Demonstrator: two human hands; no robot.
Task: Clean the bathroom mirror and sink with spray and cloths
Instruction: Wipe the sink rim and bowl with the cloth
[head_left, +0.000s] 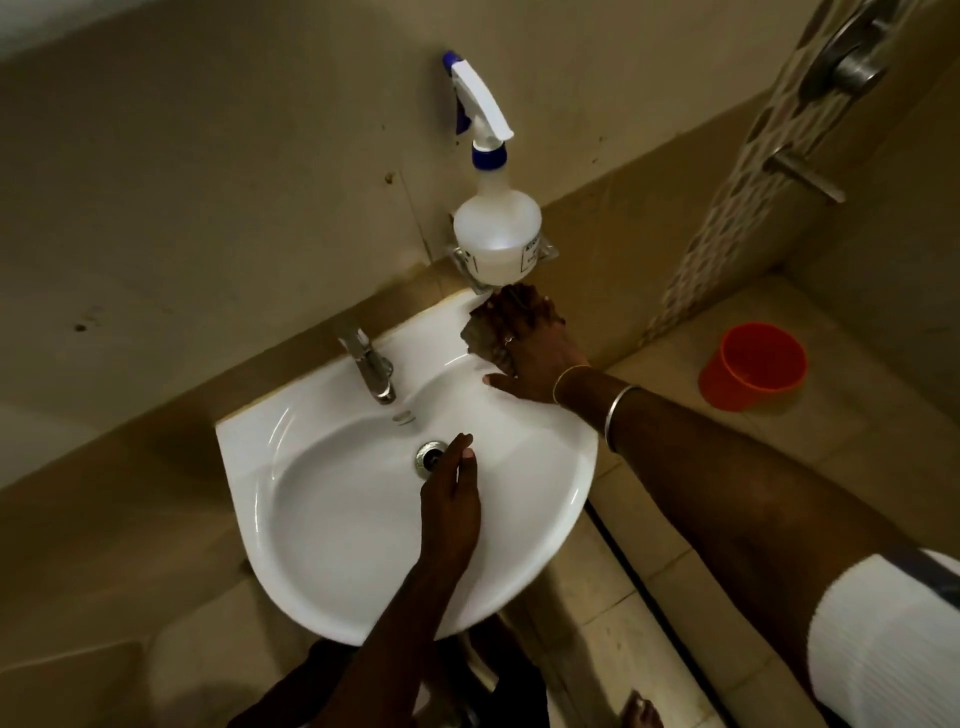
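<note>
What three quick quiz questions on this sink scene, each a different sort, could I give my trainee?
1. True or false: the right hand presses a cloth on the sink rim.
2. Where does the spray bottle stand: A in the basin, B on a wall holder above the sink, C on the floor?
3. What orange thing sits on the floor?

Key: 1 true; 2 B; 3 a bucket.
</note>
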